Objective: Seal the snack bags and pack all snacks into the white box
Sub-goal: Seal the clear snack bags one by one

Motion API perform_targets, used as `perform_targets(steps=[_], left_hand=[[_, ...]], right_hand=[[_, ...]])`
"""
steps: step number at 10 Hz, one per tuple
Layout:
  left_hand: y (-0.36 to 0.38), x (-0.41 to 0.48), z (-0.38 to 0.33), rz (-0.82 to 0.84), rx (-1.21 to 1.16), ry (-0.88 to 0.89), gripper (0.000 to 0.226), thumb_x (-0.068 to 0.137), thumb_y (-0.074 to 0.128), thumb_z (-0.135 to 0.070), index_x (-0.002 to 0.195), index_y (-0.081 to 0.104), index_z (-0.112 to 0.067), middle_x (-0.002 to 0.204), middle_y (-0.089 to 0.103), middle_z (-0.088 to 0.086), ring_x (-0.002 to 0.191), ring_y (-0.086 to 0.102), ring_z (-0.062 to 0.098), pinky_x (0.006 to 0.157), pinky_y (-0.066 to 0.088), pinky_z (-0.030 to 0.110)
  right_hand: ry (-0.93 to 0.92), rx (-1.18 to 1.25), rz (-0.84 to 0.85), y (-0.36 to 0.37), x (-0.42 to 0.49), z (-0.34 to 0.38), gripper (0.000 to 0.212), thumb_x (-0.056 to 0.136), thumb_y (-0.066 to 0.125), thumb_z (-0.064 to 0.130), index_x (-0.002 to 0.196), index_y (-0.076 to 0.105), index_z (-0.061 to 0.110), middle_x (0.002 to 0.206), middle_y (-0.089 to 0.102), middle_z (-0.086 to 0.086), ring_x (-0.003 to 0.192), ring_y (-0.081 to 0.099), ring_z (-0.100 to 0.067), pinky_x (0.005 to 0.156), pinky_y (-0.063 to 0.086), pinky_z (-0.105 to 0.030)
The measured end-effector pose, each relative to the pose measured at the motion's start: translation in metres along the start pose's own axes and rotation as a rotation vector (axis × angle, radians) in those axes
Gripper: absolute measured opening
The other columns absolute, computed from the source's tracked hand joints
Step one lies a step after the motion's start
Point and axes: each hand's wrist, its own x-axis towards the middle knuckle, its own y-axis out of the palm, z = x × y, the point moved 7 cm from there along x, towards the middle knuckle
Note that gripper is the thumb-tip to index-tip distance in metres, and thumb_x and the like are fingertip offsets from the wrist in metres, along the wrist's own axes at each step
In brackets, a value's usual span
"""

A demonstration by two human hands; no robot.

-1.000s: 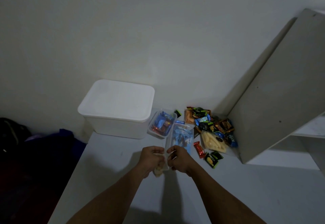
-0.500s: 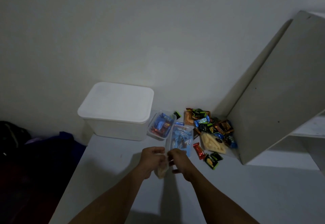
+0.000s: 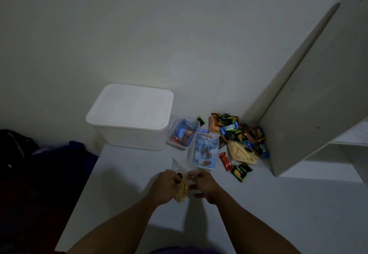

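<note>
Left hand (image 3: 166,186) grip holds clear plastic bag of yellow snacks (image 3: 182,191); right hand (image 3: 205,185) grip pinches its top. White lidded plastic box (image 3: 129,114) well apart.

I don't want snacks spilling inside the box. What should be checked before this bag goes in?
1. Snack bag held securely: ok. The left hand grips it and the right hand pinches its top.
2. Bag's seal closed: cannot tell, the hands cover it.
3. White box open to receive it: not ok, its lid is on.
4. Near clear pack and far clear pack sealed: cannot tell.
5. Loose snack pile packed: not ok, it lies on the table, outside the box.
</note>
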Motion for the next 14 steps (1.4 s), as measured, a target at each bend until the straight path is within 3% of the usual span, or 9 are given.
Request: perform_targets(steps=[1, 2, 4, 6, 8, 10, 12, 13, 14], left_hand=[[0.014, -0.011, 0.014, 0.12, 0.158, 0.072, 0.027, 0.081, 0.074, -0.014, 0.107, 0.07, -0.008, 0.1, 0.059, -0.005, 0.08, 0.054, -0.004, 0.069, 0.041, 0.006], [0.022, -0.013, 0.032, 0.161, 0.344, 0.013, 0.043, 0.08, 0.072, -0.032, 0.12, 0.066, -0.016, 0.109, 0.058, 0.001, 0.097, 0.059, 0.012, 0.084, 0.05, 0.028], [0.027, -0.007, 0.024, 0.088, 0.59, -0.025, 0.049, 0.08, 0.062, -0.049, 0.126, 0.06, -0.031, 0.121, 0.055, 0.003, 0.112, 0.055, 0.026, 0.089, 0.05, 0.041], [0.038, 0.02, -0.01, -0.097, 0.448, 0.086, 0.031, 0.085, 0.061, -0.037, 0.114, 0.069, -0.027, 0.116, 0.061, -0.002, 0.109, 0.057, 0.022, 0.089, 0.047, 0.04], [0.09, 0.07, -0.089, -0.093, 0.283, 0.265, 0.029, 0.084, 0.07, -0.024, 0.112, 0.07, -0.015, 0.109, 0.067, 0.006, 0.104, 0.063, 0.025, 0.089, 0.051, 0.035], [0.158, 0.125, -0.146, 0.097, 0.263, 0.255, 0.033, 0.086, 0.065, -0.027, 0.118, 0.065, -0.019, 0.119, 0.058, 0.007, 0.119, 0.052, 0.024, 0.097, 0.045, 0.036], [0.211, 0.159, -0.167, 0.221, 0.509, 0.247, 0.061, 0.089, 0.057, -0.036, 0.147, 0.039, -0.028, 0.159, 0.025, 0.002, 0.143, 0.025, 0.027, 0.111, 0.033, 0.047], [0.219, 0.165, -0.164, 0.208, 0.528, 0.224, 0.06, 0.088, 0.057, -0.039, 0.145, 0.042, -0.029, 0.156, 0.028, 0.003, 0.142, 0.028, 0.027, 0.11, 0.036, 0.046], [0.217, 0.162, -0.162, 0.101, 0.481, 0.219, 0.051, 0.084, 0.062, -0.035, 0.133, 0.055, -0.025, 0.144, 0.043, 0.004, 0.131, 0.041, 0.026, 0.103, 0.038, 0.037]], right_hand=[[0.044, 0.068, -0.042, -0.005, 0.009, -0.016, 0.031, 0.099, 0.046, 0.012, 0.128, 0.048, 0.002, 0.092, 0.062, -0.011, 0.074, 0.059, -0.023, 0.063, 0.046, -0.034], [-0.037, -0.047, -0.097, -0.012, 0.02, -0.03, 0.052, 0.092, 0.056, 0.003, 0.14, 0.038, 0.006, 0.106, 0.059, -0.008, 0.087, 0.059, -0.022, 0.065, 0.049, -0.029], [-0.186, -0.351, 0.082, 0.005, 0.016, -0.033, 0.04, 0.093, 0.054, -0.006, 0.133, 0.051, -0.004, 0.13, 0.058, -0.019, 0.112, 0.061, -0.028, 0.071, 0.048, -0.007], [-0.278, -0.33, -0.132, -0.052, 0.026, -0.041, 0.034, 0.09, 0.053, -0.005, 0.119, 0.067, 0.005, 0.122, 0.066, -0.013, 0.113, 0.062, -0.024, 0.1, 0.049, -0.034], [-0.133, -0.115, -0.433, -0.16, 0.046, -0.07, 0.021, 0.095, 0.052, 0.011, 0.103, 0.066, 0.024, 0.11, 0.07, -0.01, 0.103, 0.066, -0.032, 0.093, 0.053, -0.051], [0.004, 0.061, -0.663, -0.239, 0.036, -0.058, 0.031, 0.096, 0.052, 0.014, 0.124, 0.063, 0.005, 0.12, 0.064, -0.013, 0.11, 0.061, -0.034, 0.097, 0.05, -0.044], [0.185, 0.351, -0.694, -0.29, 0.063, -0.07, 0.029, 0.095, 0.053, 0.013, 0.113, 0.06, -0.008, 0.095, 0.062, -0.021, 0.082, 0.059, -0.027, 0.08, 0.052, -0.039], [0.233, 0.433, -0.676, -0.298, 0.077, -0.069, 0.025, 0.096, 0.053, 0.019, 0.119, 0.055, 0.008, 0.097, 0.062, -0.011, 0.088, 0.064, -0.026, 0.08, 0.054, -0.033], [0.234, 0.178, -0.637, -0.305, 0.093, -0.069, 0.039, 0.098, 0.049, 0.029, 0.133, 0.046, 0.012, 0.121, 0.059, -0.008, 0.108, 0.059, -0.024, 0.084, 0.05, -0.024]])
